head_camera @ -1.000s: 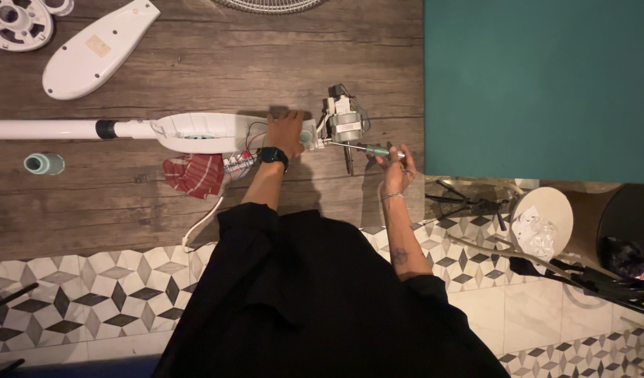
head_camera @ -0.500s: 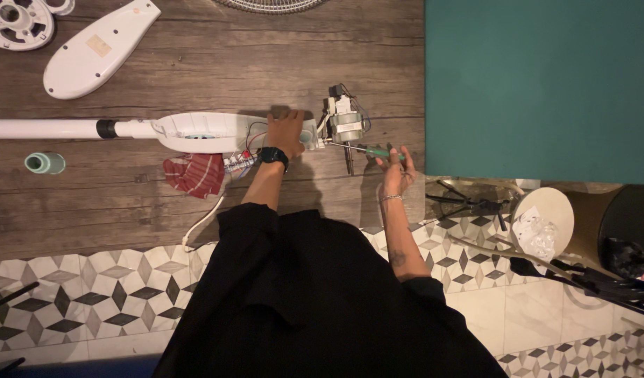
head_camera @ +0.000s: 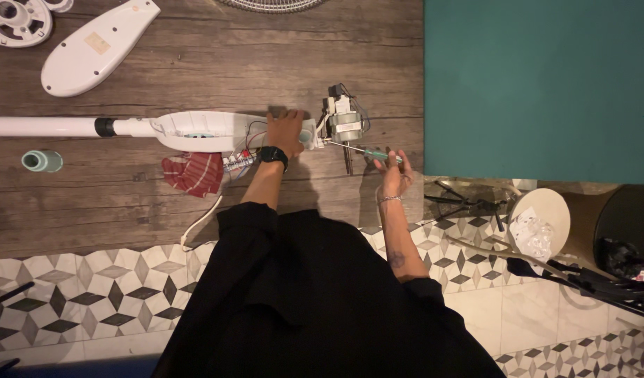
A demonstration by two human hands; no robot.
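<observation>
A white fan stand with an open housing (head_camera: 196, 129) lies across the wooden floor, and its bare motor (head_camera: 344, 124) sits at the housing's right end. My left hand (head_camera: 287, 133), with a black watch on the wrist, presses down on the housing right beside the motor. My right hand (head_camera: 393, 173) grips a green-handled screwdriver (head_camera: 367, 152) whose shaft points left at the joint between housing and motor. Coloured wires (head_camera: 239, 161) hang out below the housing.
A red checked cloth (head_camera: 194, 173) lies under the housing. A small teal cap (head_camera: 42, 161) sits at the left. A white cover (head_camera: 98, 45) and a round white part (head_camera: 17, 19) lie top left. A teal mat (head_camera: 539, 87) fills the right. A white bin (head_camera: 542, 217) stands by it.
My right hand has shifted slightly with the screwdriver; its tip stays at the motor joint. My left hand has kept its place on the housing.
</observation>
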